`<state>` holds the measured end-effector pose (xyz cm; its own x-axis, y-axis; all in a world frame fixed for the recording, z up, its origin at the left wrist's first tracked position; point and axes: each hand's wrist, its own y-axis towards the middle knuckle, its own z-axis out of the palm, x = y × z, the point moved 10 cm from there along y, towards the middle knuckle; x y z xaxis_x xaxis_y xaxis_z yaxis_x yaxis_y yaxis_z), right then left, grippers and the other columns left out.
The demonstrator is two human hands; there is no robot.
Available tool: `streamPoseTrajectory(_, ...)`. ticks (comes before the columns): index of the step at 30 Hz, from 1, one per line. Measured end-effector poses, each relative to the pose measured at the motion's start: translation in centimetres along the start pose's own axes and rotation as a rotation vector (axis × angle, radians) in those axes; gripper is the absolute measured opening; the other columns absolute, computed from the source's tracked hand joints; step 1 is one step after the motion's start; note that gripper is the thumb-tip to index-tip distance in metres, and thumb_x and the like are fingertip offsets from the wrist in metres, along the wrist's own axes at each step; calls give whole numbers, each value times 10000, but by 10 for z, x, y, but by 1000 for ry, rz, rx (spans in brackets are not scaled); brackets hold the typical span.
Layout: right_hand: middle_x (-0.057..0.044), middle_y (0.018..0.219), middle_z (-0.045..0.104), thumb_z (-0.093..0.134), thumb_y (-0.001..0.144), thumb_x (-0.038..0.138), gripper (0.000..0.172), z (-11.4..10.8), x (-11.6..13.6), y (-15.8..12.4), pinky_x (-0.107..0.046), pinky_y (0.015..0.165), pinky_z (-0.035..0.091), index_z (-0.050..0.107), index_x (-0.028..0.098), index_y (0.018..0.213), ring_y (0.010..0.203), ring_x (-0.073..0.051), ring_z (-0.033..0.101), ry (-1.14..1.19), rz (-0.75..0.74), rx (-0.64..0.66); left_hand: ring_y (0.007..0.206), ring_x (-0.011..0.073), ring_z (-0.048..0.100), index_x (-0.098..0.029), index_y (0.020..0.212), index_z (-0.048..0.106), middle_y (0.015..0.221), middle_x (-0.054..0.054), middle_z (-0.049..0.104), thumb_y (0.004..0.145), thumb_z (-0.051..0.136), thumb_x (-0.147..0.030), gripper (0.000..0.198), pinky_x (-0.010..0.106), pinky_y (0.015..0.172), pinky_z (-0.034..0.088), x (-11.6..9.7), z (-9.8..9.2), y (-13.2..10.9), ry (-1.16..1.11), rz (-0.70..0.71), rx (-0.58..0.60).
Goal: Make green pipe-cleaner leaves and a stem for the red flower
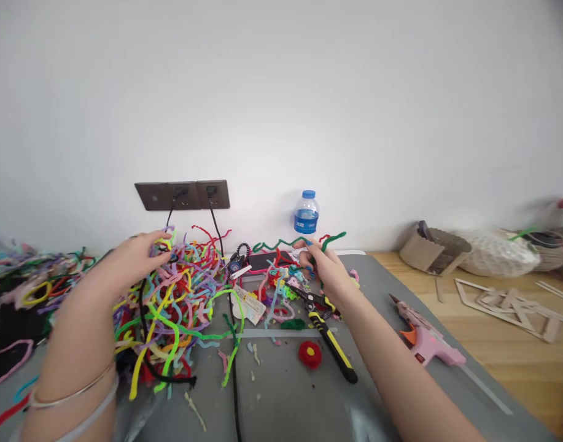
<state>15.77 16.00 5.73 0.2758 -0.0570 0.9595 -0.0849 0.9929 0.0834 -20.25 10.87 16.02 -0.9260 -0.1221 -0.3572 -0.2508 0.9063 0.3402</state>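
Note:
My right hand [325, 270] is closed around a dark green pipe cleaner [281, 244]. One wavy end of it stretches left over a phone, and a green piece sticks up past my fingers on the right. My left hand [140, 255] is at the top of a large tangled pile of coloured pipe cleaners [170, 307]. Its thumb and fingers are apart, with yellow and purple strands between them. Yellow-and-black pliers [331, 344] lie below my right hand. A red felt-like flower with a yellow centre [310, 355] rests beside their handles.
A pink glue gun [431, 347] lies at the right, its glue stick trailing. A water bottle [306, 212] stands by the wall. A black cable [235, 380] runs down the grey mat. Wooden strips [516, 310] and a cardboard holder [435, 248] are on the wooden surface.

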Motion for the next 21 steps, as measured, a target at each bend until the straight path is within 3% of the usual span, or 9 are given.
streamPoseTrajectory(1,103,454,396,644,782,372,187,-5,-2,0,-209,400,202,590,199,824,405,-80,302,13,-7,-18,981,260,683,-166,1216,684,1154,71,744,748,659,-263,479,311,904,484,-10,-6,-2,116,52,70)
streamPoseTrajectory(3,109,456,376,650,785,411,221,-15,-6,1,-212,399,197,592,203,832,400,-74,265,53,-29,-63,1018,273,676,-192,1332,614,1276,85,688,810,624,-303,534,376,953,485,-19,-31,-8,309,17,70)
streamPoseTrajectory(5,111,464,356,647,790,449,250,-24,-9,1,-214,401,203,581,212,834,405,-74,253,101,-57,-111,1123,308,643,-199,1342,600,1307,75,654,826,598,-328,532,438,1009,463,-41,-56,-20,396,34,-71)
streamPoseTrajectory(7,111,471,340,651,787,468,265,-31,-14,0,-218,405,219,568,220,828,410,-77,253,144,-74,-149,1104,329,649,-201,1292,631,1241,76,677,816,619,-368,505,463,1005,468,-82,-52,-42,296,178,-141)
streamPoseTrajectory(9,111,476,335,661,770,463,263,-36,-19,0,-222,404,221,568,223,823,410,-78,251,174,-73,-173,989,316,685,-270,1190,694,1202,60,708,821,646,-356,382,442,921,506,-124,-16,-69,75,329,-74)
streamPoseTrajectory(12,109,474,345,669,740,441,251,-42,-28,1,-224,399,207,581,219,818,406,-76,244,195,-57,-187,936,318,699,-277,1095,733,1076,90,748,833,650,-228,279,396,786,526,-175,77,-105,-59,449,216)
streamPoseTrajectory(15,108,470,348,676,730,451,260,-46,-34,1,-230,390,191,571,221,788,398,-76,238,190,-39,-188,950,328,694,-237,941,742,953,112,756,800,667,-110,204,369,740,515,-191,152,-118,-74,445,426)
streamPoseTrajectory(18,109,465,342,685,732,467,278,-47,-38,1,-240,383,168,547,227,756,387,-77,228,172,-18,-176,946,327,694,-200,871,724,899,127,756,776,645,-40,203,374,754,504,-179,174,-101,-128,338,387)
streamPoseTrajectory(21,104,460,360,685,735,451,269,-47,-39,1,-246,387,165,542,223,745,392,-81,235,149,0,-159,776,284,710,-207,870,722,828,89,766,779,696,-148,111,340,674,496,-169,178,-85,-195,313,384)
